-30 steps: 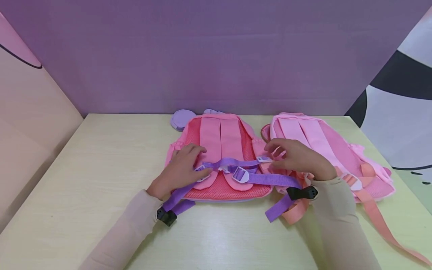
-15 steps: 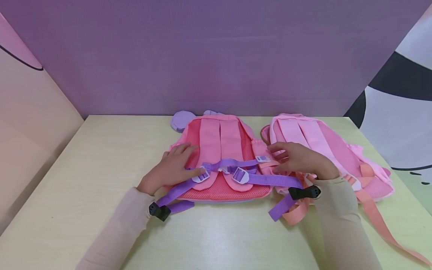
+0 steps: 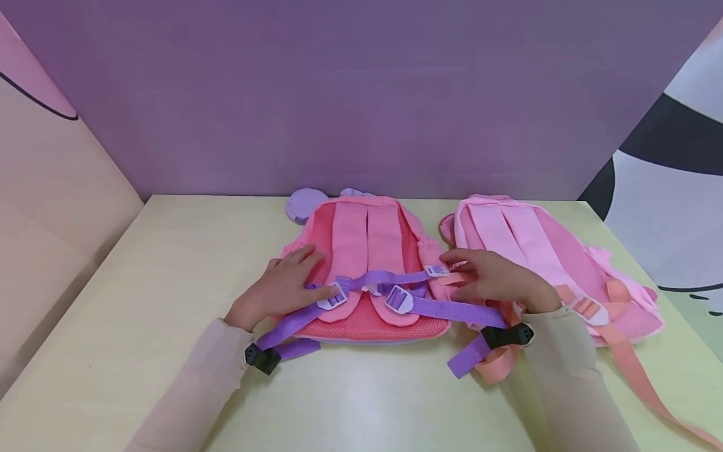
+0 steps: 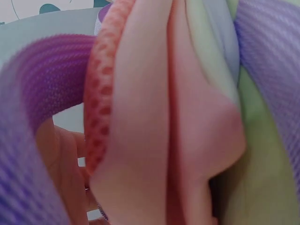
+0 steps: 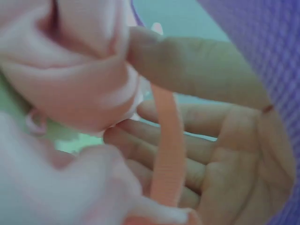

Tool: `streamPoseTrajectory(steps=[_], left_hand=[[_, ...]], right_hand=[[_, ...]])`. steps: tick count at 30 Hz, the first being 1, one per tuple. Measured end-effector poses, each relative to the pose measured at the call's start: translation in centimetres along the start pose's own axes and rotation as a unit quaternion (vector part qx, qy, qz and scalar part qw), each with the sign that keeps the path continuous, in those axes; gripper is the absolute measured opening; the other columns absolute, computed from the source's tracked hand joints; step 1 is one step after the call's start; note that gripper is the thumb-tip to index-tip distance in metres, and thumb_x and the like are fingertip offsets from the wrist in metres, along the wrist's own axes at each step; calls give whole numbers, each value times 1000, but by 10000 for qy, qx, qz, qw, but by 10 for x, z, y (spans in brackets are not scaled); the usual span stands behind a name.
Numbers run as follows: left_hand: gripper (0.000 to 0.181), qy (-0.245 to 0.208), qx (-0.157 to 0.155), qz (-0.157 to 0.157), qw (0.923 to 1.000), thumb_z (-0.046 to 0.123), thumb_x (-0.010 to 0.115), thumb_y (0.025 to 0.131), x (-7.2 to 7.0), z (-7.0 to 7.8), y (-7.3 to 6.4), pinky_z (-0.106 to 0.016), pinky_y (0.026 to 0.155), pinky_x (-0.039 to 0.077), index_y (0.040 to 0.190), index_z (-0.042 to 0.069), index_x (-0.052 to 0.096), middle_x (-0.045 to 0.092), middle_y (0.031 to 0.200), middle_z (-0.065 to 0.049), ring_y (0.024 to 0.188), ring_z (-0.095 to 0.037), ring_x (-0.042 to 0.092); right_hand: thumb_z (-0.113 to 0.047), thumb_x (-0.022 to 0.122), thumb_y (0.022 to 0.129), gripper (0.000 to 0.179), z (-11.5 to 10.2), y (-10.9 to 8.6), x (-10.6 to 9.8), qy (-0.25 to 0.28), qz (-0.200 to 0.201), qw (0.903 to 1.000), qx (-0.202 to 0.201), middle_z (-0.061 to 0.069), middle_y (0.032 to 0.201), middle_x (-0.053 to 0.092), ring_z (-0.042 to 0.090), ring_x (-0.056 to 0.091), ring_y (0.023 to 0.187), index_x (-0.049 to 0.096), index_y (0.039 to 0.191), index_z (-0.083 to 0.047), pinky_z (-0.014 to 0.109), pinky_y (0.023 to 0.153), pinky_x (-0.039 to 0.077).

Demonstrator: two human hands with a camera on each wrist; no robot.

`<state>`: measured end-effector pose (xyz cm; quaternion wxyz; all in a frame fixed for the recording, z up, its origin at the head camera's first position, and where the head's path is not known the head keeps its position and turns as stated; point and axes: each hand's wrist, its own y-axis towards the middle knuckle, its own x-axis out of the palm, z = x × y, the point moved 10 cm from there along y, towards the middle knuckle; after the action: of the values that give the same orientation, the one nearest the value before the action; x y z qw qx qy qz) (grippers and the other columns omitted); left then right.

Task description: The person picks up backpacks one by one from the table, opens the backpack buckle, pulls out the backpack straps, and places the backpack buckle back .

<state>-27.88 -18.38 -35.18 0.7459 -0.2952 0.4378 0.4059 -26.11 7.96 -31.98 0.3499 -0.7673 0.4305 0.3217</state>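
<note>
Head view: bright, even light; soft glare on pale wood-grain worktop (image 3: 364, 402) at six o'clock, shadows beside beige fabric sleeves (image 3: 186, 383). Left wrist: dimmer, purple webbing strap (image 4: 21, 173) blurred toward eight o'clock. Right wrist: pale pink cloth (image 5: 56, 173) unfocused, seven o'clock.

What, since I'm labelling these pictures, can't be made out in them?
Head view: the front of the coral backpack, turned away beneath its back panel.
Head view: the end of the long orange strap, cut off at the lower right corner.
Left wrist: much of the left hand, behind purple webbing.
Right wrist: parts of the right hand, behind a peach strap.
</note>
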Motion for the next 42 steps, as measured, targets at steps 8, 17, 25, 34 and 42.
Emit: streamPoseTrajectory(steps=[8, 17, 25, 34, 42], left_hand=[[83, 62, -17, -12, 10000, 56, 55, 86, -5, -6, -6, -57, 110, 21, 148, 7, 32, 21, 157, -16, 145, -35, 19], [83, 56, -38, 54, 10000, 53, 58, 84, -6, -14, -9, -59, 110, 20, 148, 5, 32, 21, 157, -17, 144, -36, 19], [85, -9, -36, 39, 10000, 57, 55, 85, -5, -22, -13, -59, 110, 19, 148, 6, 31, 21, 157, -16, 145, -35, 17], [82, -57, -151, 226, 9996, 54, 54, 88, -7, -34, -24, -62, 109, 18, 149, 5, 30, 20, 157, -18, 144, -38, 18], [80, -45, -279, 385, 9989, 55, 49, 91, -11, -45, -37, -65, 105, 27, 149, 4, 28, 20, 156, -21, 142, -43, 20]], right_hand=[[-22, 72, 83, 66, -10, 2, 7, 78, 210, 9987, -465, 22, 135, 53, 41, 52, 122, 44, 138, 0, 49, 97, 46], [-13, 70, 83, 60, -16, 3, 11, 127, 429, 9960, -776, 24, 132, 53, 42, 55, 116, 45, 135, 3, 49, 93, 48], [-13, 69, 84, 58, -24, 3, 16, -44, 427, 9956, -838, 24, 131, 54, 40, 56, 115, 46, 135, 5, 49, 94, 48], [-15, 69, 84, 59, -34, 7, 21, -140, 384, 9947, -944, 24, 131, 54, 39, 58, 114, 45, 135, 5, 46, 91, 50], [-19, 67, 87, 62, -39, 12, 30, -110, 204, 9953, -943, 24, 136, 50, 41, 55, 117, 41, 138, 5, 47, 93, 49]])
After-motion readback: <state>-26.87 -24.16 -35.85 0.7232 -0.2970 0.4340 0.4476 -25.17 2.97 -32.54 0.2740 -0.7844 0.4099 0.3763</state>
